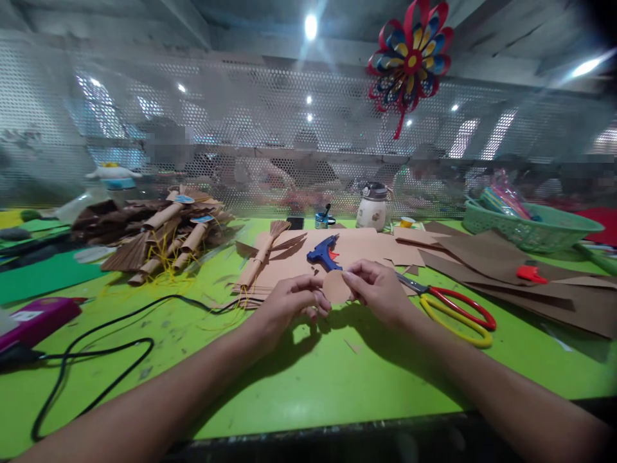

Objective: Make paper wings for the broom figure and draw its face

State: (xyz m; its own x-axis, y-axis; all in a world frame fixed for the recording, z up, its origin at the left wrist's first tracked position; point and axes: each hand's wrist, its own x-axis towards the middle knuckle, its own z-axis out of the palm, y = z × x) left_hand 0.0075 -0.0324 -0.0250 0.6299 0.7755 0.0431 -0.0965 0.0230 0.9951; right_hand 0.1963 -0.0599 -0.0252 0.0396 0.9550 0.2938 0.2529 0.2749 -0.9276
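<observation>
A small round brown paper disc is held up over the green table between my two hands. My right hand pinches its right edge between thumb and fingers. At its left edge, the curled fingers of my left hand close on the rim. Just behind the disc lies a blue hot glue gun on brown paper sheets. Scissors with red and yellow handles rest to the right of my right hand. A rolled and pleated paper piece with yellow string lies beyond my left hand.
Similar paper pieces with yellow strings are heaped at left. A black cable loops near a magenta tool. Dark brown sheets and a green basket occupy the right. A bottle stands behind, before a perforated metal screen.
</observation>
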